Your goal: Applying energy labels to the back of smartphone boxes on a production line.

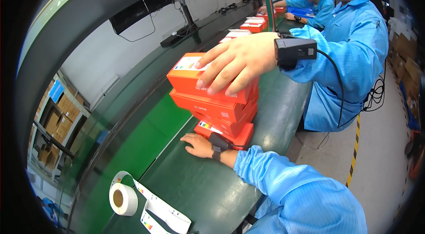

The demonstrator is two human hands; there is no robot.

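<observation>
My right hand [200, 145] lies palm down on the dark green tabletop, fingers stretched out to the left and holding nothing. A dark strap with a small black device is on its wrist. Just beyond it stands an uneven stack of orange-red boxes [212, 101]; the lowest box [243, 135] is closest to my wrist. A co-worker's hand [241, 63], also with a black device at the wrist, rests over the top box [186, 74], which bears a white label. My left hand is out of view.
A roll of white labels [124, 199] stands at the lower left, its printed strip [166, 214] curling over the table. More orange boxes [254, 24] line the bench further off. The co-worker [354, 35] is at the right; another person [312, 6] sits behind.
</observation>
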